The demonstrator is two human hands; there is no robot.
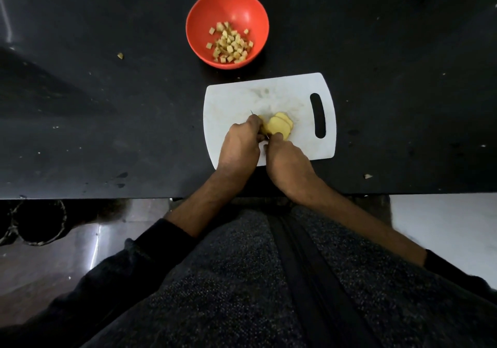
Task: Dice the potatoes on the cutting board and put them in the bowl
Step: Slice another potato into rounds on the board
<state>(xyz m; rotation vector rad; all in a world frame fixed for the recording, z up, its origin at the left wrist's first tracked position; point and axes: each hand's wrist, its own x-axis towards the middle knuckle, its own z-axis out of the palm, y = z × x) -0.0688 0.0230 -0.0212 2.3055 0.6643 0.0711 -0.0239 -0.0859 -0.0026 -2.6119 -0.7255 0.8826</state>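
Observation:
A white cutting board (290, 94) lies on the black counter. On it lie several yellow potato slices (279, 127), fanned out. My left hand (239, 146) curls over an uncut potato piece (261, 119) just left of the slices. My right hand (287, 162) grips a thin knife (266, 137); its tip shows beyond my left fingers and the handle is hidden in my fist. The blade runs between the piece and the slices. Behind the board stands a red bowl (242, 6) holding several potato cubes (230, 43).
Stray potato scraps lie on the black counter (107, 105), one at the left (120, 56) and one at the right near the front edge (368, 176). The counter's front edge runs just behind my wrists. A dark round bin (37, 221) stands on the floor at the left.

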